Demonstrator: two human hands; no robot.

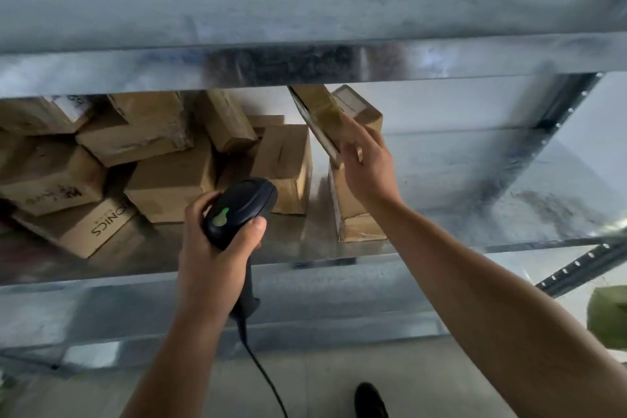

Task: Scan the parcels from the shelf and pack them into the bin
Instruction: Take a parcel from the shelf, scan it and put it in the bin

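Left hand (pixel 217 248) gripped black scanner (pixel 241 210); right hand (pixel 366 163) held tilted parcel (pixel 319 112) by lower edge on metal shelf (pixel 475 197), beside stacked cartons (pixel 169 180).

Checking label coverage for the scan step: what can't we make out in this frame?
- Bin: not in the head view; a green thing at the right edge is cut off, unidentifiable.
- Tilted parcel: any label too blurred to read; top hidden by the upper shelf.
- Right hand: grip on that parcel unclear, blurred.
- Scanner in left hand: its window faces away.
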